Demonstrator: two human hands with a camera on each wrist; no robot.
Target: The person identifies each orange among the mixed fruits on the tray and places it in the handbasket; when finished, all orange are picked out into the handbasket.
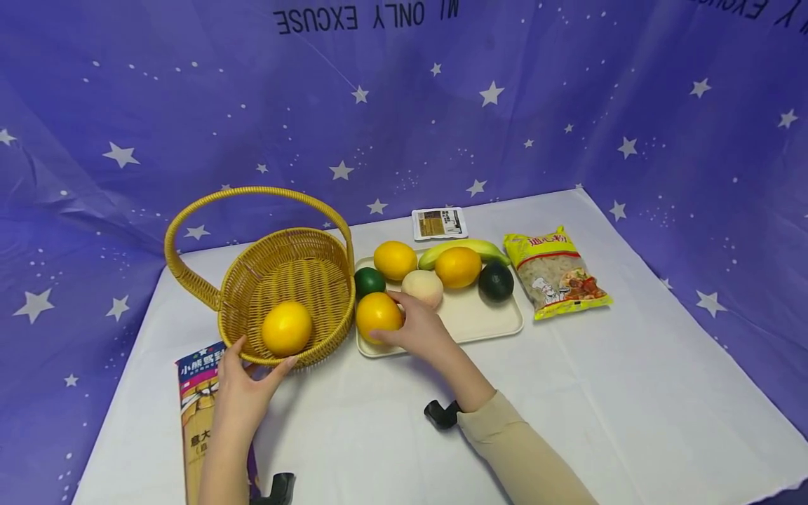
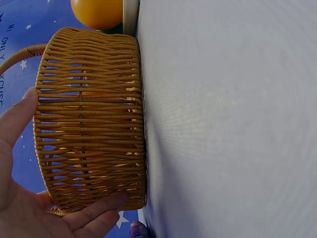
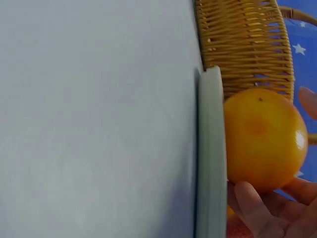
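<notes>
A woven basket [image 1: 309, 280] with a tall arched handle stands on the left, and one orange [image 1: 287, 328] lies inside it. My left hand [image 1: 243, 389] holds the basket's near side, thumb and fingers spread along the rim; in the left wrist view its fingers [image 2: 101, 213] lie against the woven wall. At the left end of a cream tray [image 1: 470, 326], my right hand [image 1: 416, 326] grips another orange [image 1: 379, 317] between thumb and fingers. That orange [image 3: 262, 139] sits beside the tray's edge in the right wrist view, close to the basket.
The tray also bears a dark green fruit [image 1: 369, 282], two more orange fruits [image 1: 395, 260], a peach [image 1: 421, 286], a green-yellow banana [image 1: 480, 247] and an avocado [image 1: 496, 282]. A yellow food bag [image 1: 557, 273] lies right, a small packet [image 1: 439, 223] behind, a pasta pack [image 1: 198, 414] left.
</notes>
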